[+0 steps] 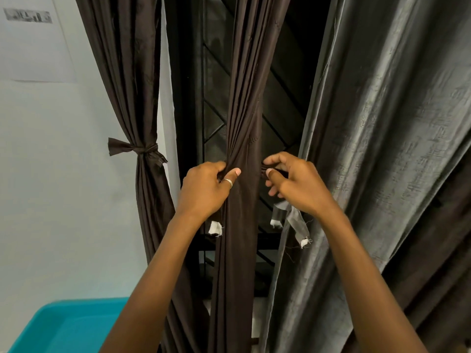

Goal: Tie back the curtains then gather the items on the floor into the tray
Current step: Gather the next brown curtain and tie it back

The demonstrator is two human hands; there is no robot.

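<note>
While the left hand is gripping the bunched middle curtain, fingers curled behind the folds and thumb pressing on the front, the right hand is pinching a fabric tie between thumb and forefinger just right of that curtain. The tie's frayed pale ends are hanging below both hands. A tied curtain is hanging to the middle curtain's left, a grey curtain to its right, and a teal tray is sitting low on its left.
</note>
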